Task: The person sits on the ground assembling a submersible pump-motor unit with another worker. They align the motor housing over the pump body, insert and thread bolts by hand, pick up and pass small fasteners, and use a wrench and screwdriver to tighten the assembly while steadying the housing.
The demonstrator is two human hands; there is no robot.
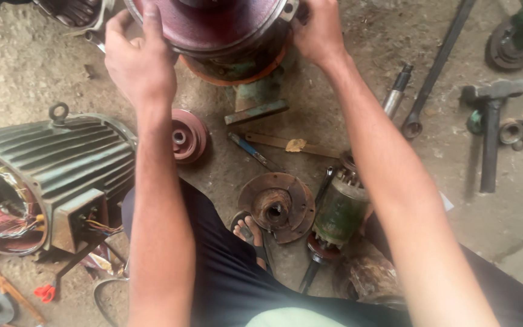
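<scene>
Both hands working dark red motor end cover (213, 24) at 12 o'clock, top of view. Left hand (140, 63) pressing rim, fingers curled on it. Right hand (319, 33) gripping opposite edge, probably seating it. Next calling for even, square pressure. Rotor (339, 209) lying at 5 o'clock.

Both sets of fingers sit on the rim of the round maroon motor end (213, 24) — left hand (140, 60) and right hand (319, 30) on opposite sides. Below the left fingers, a small pulley (187, 135) and the finned green motor housing (49, 175) crowd the floor. Below the right fingers lie a flat bar (255, 112), a rotor (340, 209) and a round end plate (276, 206). Right of the right fingers, bare ground reaches to a long spanner (434, 69) — a hammer (490, 133) lies beyond.
</scene>
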